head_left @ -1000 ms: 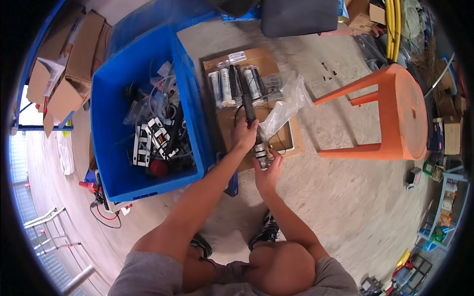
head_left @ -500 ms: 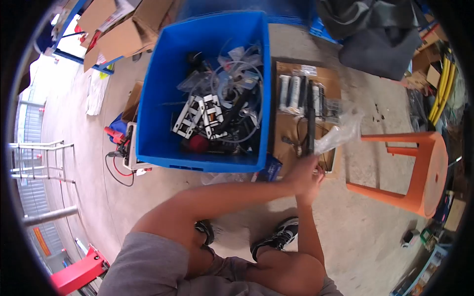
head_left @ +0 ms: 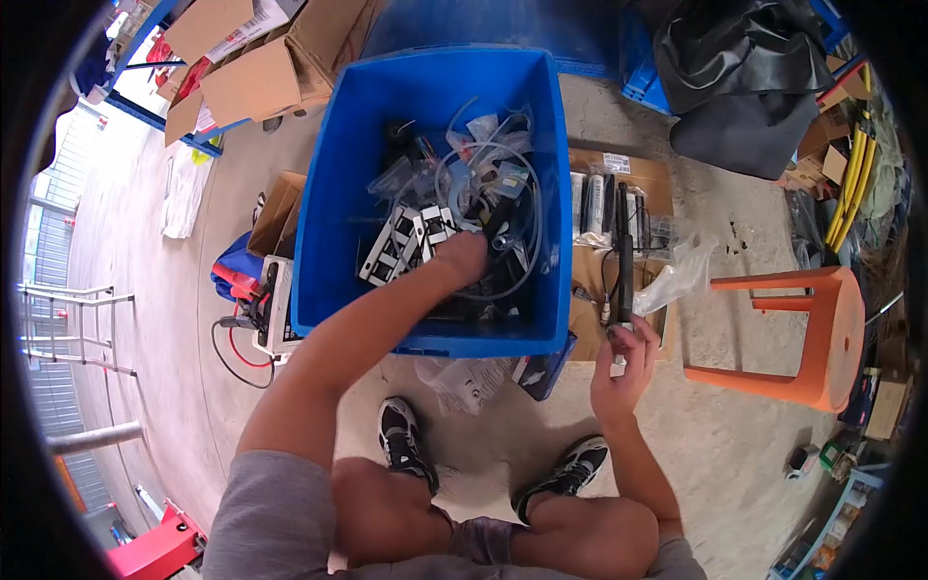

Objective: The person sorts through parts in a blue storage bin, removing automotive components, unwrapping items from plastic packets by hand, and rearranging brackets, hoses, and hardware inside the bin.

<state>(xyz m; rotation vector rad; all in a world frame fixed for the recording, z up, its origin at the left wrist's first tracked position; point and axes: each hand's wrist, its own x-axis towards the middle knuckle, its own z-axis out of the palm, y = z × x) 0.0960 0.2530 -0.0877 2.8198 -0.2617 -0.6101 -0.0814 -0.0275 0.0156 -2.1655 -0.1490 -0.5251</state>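
Inside the blue bin [head_left: 319,242] my left hand [head_left: 462,259] reaches down among loose parts, at the right edge of some white slotted brackets [head_left: 418,232]. Its fingers are hidden, so what it touches there is unclear. A loop of clear tubing [head_left: 535,208] curls round to the right of that hand. Outside the bin, my right hand [head_left: 623,372] is closed at the near end of a long black rod [head_left: 624,266], which points away from me over a flat cardboard sheet. Beside the rod hangs a thin black cable with a metal connector [head_left: 606,311].
Several wrapped cylinders [head_left: 594,203] lie on the cardboard sheet [head_left: 646,169], with a clear plastic bag [head_left: 681,275] to their right. An orange stool [head_left: 822,338] lies on its side at the right. A blue box [head_left: 544,367] and crumpled plastic [head_left: 464,382] are near the bin's front.
My left hand has left my right hand's side and moved left into the bin. The right hand stays at the rod's near end. The view has shifted slightly.
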